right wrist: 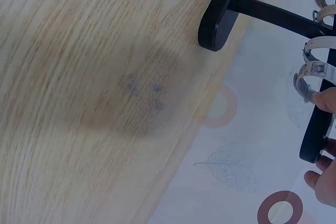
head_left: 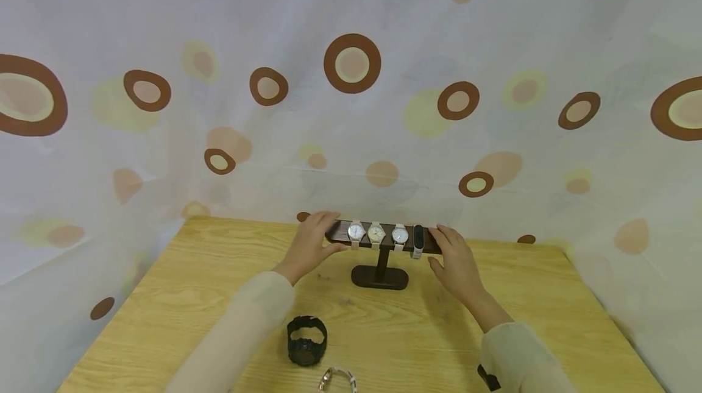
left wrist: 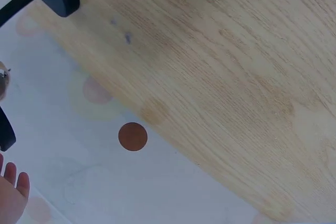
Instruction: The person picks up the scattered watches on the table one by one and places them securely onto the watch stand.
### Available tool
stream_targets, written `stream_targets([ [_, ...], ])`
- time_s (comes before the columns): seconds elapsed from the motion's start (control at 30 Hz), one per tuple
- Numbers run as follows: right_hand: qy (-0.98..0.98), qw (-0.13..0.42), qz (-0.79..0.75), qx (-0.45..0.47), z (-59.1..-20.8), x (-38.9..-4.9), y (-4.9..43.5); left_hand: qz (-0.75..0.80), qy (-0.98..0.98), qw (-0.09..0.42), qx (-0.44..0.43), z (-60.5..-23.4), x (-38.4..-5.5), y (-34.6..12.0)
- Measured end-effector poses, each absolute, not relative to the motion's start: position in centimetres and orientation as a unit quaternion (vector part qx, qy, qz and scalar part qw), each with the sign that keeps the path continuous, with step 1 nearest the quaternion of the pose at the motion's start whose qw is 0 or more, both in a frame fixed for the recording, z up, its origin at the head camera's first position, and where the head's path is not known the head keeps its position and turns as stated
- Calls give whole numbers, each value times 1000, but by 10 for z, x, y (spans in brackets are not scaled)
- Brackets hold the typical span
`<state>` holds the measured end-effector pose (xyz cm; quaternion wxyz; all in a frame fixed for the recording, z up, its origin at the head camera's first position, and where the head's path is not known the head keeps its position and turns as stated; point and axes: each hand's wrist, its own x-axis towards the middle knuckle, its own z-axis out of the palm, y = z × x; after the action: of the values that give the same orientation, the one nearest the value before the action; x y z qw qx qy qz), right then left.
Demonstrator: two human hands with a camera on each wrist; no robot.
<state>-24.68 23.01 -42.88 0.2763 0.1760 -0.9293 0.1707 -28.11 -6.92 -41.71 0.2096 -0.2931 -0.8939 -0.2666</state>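
Note:
A dark watch stand [head_left: 384, 262] stands at the far side of the wooden table. Its bar carries a pale-strapped watch [head_left: 356, 232], a second watch [head_left: 376, 234], a third watch [head_left: 400, 235] and a smart band [head_left: 418, 238] with a light strap. My left hand [head_left: 309, 245] is at the bar's left end, fingers behind and thumb in front; in the left wrist view its visible fingers look straight. Around the right end, my right hand [head_left: 457, 264] grips the bar, its thumb [right wrist: 324, 99] against the smart band's strap.
Nearer me on the table [head_left: 219, 259] lie a chunky black watch [head_left: 306, 350] and a slim watch [head_left: 327, 376], partly cut off. A black item [head_left: 488, 378] shows beside my right sleeve. A patterned cloth [head_left: 351, 137] hangs behind the table.

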Motion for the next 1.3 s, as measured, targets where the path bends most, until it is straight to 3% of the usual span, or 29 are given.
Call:
stream_targets([
  [0.2,-925,286,177,176,-429,-244,230,-270,-897,207,-281,-420,-276,-75],
  [0.57,-872,395,208,201,-440,-227,216,-299,-882,227,-285,-433,-257,-86],
  [0.8,-830,445,166,293,-453,-217,192,-304,-896,170,-277,-447,-243,-96],
  [1.07,-843,386,147,345,-476,-199,153,-313,-907,7,-282,-460,-228,-107],
  [1.3,-869,264,143,392,-485,-186,122,-342,-887,-66,-302,-461,-220,-118],
])
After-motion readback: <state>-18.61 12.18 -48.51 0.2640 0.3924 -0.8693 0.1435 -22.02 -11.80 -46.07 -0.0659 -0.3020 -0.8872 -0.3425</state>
